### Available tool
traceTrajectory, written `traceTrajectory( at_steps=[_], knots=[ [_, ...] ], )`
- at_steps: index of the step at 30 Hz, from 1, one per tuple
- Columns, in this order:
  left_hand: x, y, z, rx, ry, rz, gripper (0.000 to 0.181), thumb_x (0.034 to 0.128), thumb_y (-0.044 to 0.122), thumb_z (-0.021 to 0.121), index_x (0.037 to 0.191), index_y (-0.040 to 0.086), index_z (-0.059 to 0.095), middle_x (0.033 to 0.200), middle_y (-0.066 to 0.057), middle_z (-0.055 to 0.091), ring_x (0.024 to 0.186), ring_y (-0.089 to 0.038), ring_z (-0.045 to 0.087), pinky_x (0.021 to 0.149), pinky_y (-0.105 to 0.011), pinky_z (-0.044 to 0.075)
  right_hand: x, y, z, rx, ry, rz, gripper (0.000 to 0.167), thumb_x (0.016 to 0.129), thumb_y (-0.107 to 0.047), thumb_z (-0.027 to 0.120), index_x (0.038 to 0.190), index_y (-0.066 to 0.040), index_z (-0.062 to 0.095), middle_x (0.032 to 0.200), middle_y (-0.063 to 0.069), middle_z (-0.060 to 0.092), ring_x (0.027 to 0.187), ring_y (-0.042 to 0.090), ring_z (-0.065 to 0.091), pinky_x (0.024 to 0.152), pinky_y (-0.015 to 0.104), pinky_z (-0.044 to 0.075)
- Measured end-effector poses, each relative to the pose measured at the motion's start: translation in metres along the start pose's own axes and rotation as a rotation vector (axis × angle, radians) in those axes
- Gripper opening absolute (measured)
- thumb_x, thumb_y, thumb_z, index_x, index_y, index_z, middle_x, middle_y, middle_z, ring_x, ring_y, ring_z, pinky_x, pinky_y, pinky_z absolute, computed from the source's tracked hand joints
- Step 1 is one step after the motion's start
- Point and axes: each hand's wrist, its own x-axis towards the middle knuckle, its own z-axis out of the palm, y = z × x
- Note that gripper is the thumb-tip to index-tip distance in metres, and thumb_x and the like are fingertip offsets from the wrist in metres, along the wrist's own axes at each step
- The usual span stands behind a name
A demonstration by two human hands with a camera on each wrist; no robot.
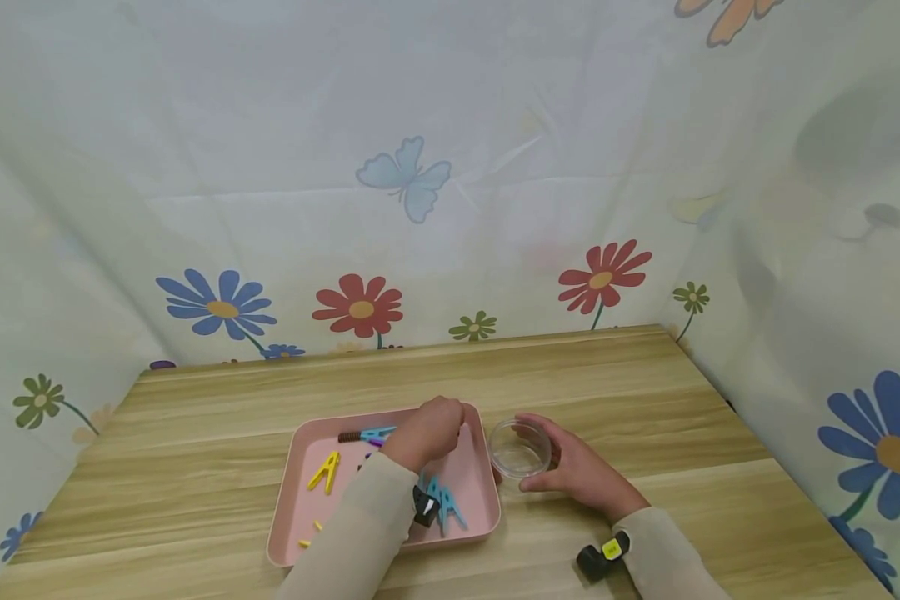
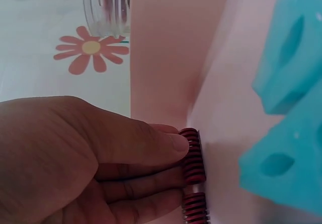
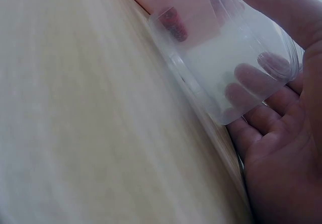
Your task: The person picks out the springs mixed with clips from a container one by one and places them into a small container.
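My left hand [image 1: 432, 433] reaches into the far right part of a pink tray [image 1: 285, 500]. In the left wrist view its thumb and fingers pinch a dark red coil spring [image 2: 193, 156] close to the tray wall. Just below that spring lies a second red spring [image 2: 195, 207]. Beside the tray's right edge, my right hand [image 1: 581, 473] holds a clear round plastic container [image 1: 520, 450], thumb on one side and fingers round the other. Through its clear wall, in the right wrist view, a red piece [image 3: 173, 24] shows; whether it lies inside is hard to tell.
Light blue clothespins [image 1: 444, 504] lie near the tray's front right. A yellow clothespin [image 1: 325, 472] is at its left, and a dark brown spring [image 1: 349, 437] by a blue clothespin at the back. The wooden table [image 1: 607, 367] meets a flowered curtain behind.
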Motion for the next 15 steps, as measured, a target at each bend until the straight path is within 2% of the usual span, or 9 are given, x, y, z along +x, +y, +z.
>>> traceTrajectory(
  at_steps=[2,10,12,15],
  knots=[
    [0.0004,-0.0002,0.0004,0.011,0.006,0.005,0.027,0.0935,0.005,0.059,0.114,0.018,0.070,0.097,-0.003,0.068,0.080,-0.014,0.057,0.085,-0.030,0.054,-0.0001,-0.0001,0.0000,0.004,-0.003,-0.004,0.086,0.075,-0.025,0.084,0.146,-0.024,0.037,0.148,0.004,0.047,0.141,0.026,0.038,0.104,0.016,0.036],
    [0.0014,-0.0003,0.0032,0.075,0.047,0.027,0.012,0.0912,0.005,0.062,0.097,0.009,0.072,0.082,-0.003,0.066,0.069,-0.015,0.054,0.072,-0.026,0.052,-0.0005,0.0007,-0.0004,-0.001,-0.004,-0.004,0.085,0.076,-0.024,0.083,0.147,-0.023,0.036,0.148,0.003,0.046,0.141,0.025,0.038,0.104,0.013,0.035],
    [0.0012,-0.0005,0.0036,0.073,0.050,0.029,0.013,0.0907,0.005,0.063,0.097,0.010,0.073,0.082,-0.003,0.066,0.069,-0.015,0.054,0.072,-0.026,0.052,-0.0004,0.0007,-0.0006,-0.008,-0.003,-0.001,0.085,0.076,-0.025,0.083,0.147,-0.024,0.036,0.149,0.003,0.046,0.141,0.025,0.038,0.106,0.018,0.035],
    [0.0008,-0.0009,0.0034,0.062,0.046,0.030,0.017,0.0900,0.004,0.063,0.101,0.013,0.073,0.082,-0.002,0.065,0.070,-0.014,0.055,0.073,-0.025,0.052,-0.0001,0.0009,-0.0007,-0.014,-0.002,0.002,0.085,0.076,-0.025,0.083,0.147,-0.023,0.036,0.149,0.003,0.046,0.141,0.025,0.038,0.111,0.032,0.036]
  ],
)
